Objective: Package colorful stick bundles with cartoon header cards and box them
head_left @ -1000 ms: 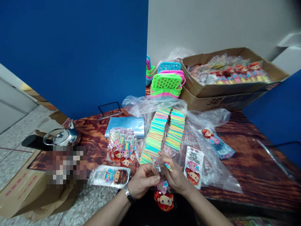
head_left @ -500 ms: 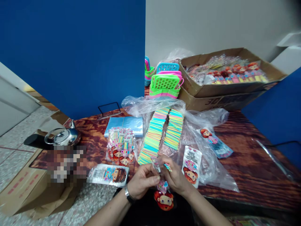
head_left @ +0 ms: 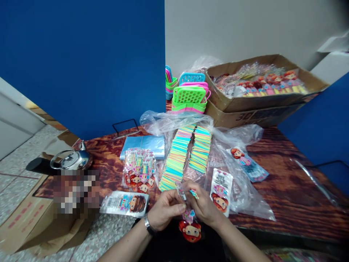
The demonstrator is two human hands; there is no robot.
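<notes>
My left hand [head_left: 166, 209], with a watch at the wrist, pinches a clear plastic pouch [head_left: 190, 231] printed with a red-haired cartoon girl. The pouch hangs down over my lap. Close beside it, my right hand [head_left: 203, 205] is closed around a small bundle of coloured sticks [head_left: 194, 194], their ends poking out between the fingers. Whether the right fingertips also touch the pouch's upper edge, I cannot tell. Just beyond both hands lie two long rows of loose pink, yellow, green and blue sticks [head_left: 176, 160] on clear plastic sheeting [head_left: 242, 196].
Filled pouches [head_left: 139, 171] lie left of the sticks, against blue plastic sleeves [head_left: 143, 142]. Flat printed pouches [head_left: 124, 203] lie on either side of my hands. Behind stand colourful plastic baskets [head_left: 189, 96] and an open carton [head_left: 245, 103] of packed goods. A metal kettle [head_left: 72, 160] is at left.
Both hands keep the same grip and place. Only the view has shifted slightly, so the table's contents sit a little further left.
</notes>
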